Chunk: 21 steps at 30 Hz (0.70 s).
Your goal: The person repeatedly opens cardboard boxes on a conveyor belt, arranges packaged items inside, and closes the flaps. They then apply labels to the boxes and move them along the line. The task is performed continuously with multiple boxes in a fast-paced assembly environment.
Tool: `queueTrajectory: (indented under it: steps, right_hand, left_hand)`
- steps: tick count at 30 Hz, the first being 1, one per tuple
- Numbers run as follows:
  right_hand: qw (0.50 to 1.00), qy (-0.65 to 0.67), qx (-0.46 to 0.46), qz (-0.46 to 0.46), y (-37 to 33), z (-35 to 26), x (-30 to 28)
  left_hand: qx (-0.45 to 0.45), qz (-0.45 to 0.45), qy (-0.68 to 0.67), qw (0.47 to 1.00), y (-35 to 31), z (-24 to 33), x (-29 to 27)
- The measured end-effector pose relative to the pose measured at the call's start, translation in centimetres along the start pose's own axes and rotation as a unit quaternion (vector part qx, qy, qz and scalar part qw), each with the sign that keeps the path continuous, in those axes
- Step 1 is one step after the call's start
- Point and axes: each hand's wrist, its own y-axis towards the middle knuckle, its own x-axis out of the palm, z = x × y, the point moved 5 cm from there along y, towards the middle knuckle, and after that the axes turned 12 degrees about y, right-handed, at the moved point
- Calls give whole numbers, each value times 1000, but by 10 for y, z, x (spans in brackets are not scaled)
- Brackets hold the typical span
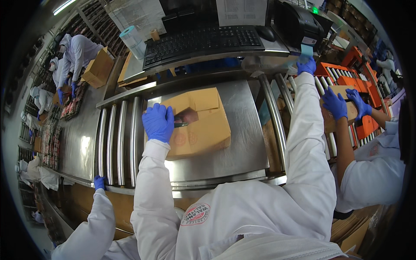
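Note:
A brown cardboard box (203, 134) sits on a steel plate (245, 143) in front of me, its top flaps partly parted over a dark gap. My left hand (158, 122), in a blue glove, is closed over the box's left top edge beside that gap. Something dark and reddish shows inside, too little to name. My right arm stretches far out to the right. At its end my blue-gloved right hand (307, 66) is closed on a pale blue label (307, 50) hanging from a black label printer (299, 24).
A keyboard (201, 45) and a mouse (265, 33) lie on a shelf beyond the box, near a roll of blue film (132, 42). Steel rollers (119, 143) flank the plate. At right, a co-worker's hands hold another box (340, 106) by an orange roller conveyor (368, 95).

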Motion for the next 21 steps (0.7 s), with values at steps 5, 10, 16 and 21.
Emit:
queueTrajectory:
  steps: [5,10,16,21]
  right_hand:
    - [978,41,199,-42,62,20,-13]
    - [991,-100,90,-10,74,33,-49]
    - [930,-352,-95,44,51,-6,-58]
    - [763,-532,-364,-40,-89,10,20]
  left_hand:
    - [-55,1,-43,998,-1,-6,5]
    - [-161,-170,11,972,-14,-16,33]
    - [-162,-255,32,953,-12,-16,41]
    - [-131,-278,37,951,-1,-7,43]
